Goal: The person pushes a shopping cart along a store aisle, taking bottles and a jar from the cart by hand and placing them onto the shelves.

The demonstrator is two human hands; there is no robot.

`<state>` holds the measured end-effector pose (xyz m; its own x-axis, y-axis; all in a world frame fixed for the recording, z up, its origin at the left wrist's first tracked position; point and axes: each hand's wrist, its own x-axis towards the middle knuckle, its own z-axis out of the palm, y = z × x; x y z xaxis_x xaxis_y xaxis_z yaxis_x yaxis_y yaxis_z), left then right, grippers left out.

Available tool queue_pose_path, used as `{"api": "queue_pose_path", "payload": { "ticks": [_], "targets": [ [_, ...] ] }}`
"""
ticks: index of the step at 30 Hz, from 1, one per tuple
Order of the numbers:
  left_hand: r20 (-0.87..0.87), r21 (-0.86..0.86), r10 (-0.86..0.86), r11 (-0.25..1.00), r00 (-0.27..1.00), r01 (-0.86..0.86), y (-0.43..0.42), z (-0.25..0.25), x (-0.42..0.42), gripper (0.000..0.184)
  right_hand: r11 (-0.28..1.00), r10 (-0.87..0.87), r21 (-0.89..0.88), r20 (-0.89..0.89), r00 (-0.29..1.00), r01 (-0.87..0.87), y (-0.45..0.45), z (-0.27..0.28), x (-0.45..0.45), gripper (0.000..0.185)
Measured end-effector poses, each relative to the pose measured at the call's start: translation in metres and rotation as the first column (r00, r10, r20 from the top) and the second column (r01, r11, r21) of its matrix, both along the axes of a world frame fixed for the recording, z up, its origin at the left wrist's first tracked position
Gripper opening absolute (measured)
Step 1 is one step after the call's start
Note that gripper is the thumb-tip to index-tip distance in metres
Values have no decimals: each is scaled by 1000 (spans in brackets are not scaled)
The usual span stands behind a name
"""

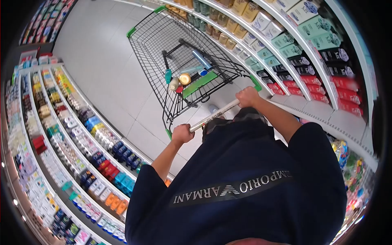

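Note:
My left hand is wrapped around the left end of the white handle of a shopping cart. Toward the other end, my right hand grips the same bar. The black wire cart with green corners stands ahead of me. Inside it lie a round item with a gold top, a pale bottle, a small red item, a long blue cylinder and a blue-and-white item. A teal piece is at the cart's left side. A green panel sits near the handle.
Curved shelves packed with bottles and packages run along my left. On the right, a tall shelf holds rows of gold, green, black and red packs close to the cart. Pale floor tiles stretch ahead, with another stocked rack at the far left.

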<state>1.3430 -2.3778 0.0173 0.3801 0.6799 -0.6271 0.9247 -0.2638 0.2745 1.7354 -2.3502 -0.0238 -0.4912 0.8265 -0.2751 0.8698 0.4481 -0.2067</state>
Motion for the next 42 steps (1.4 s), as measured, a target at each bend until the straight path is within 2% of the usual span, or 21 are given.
{"api": "queue_pose_path", "payload": {
  "ticks": [12,20,27,35,41,42],
  "targets": [
    [60,66,74,995,995,-78,53,8,-16,28,997,12,-70,57,998,-8,86,21,-23,19],
    [-30,121,215,970,976,-210,96,21,2,30,993,113,-25,64,992,-111,171,34,-22,20],
    [-150,73,294,955,944,-286,131,31,13,35,991,133,-33,73,988,-131,219,47,-26,18],
    [-185,64,346,938,920,-340,146,44,1,36,976,218,-11,39,975,-218,249,69,-41,18],
    [-205,73,383,923,900,-377,159,43,12,34,967,251,60,-33,967,-249,270,45,-31,18],
    [-190,70,392,920,900,-385,160,50,-1,34,970,239,48,-18,971,-238,272,58,-45,18]
  ]
}}
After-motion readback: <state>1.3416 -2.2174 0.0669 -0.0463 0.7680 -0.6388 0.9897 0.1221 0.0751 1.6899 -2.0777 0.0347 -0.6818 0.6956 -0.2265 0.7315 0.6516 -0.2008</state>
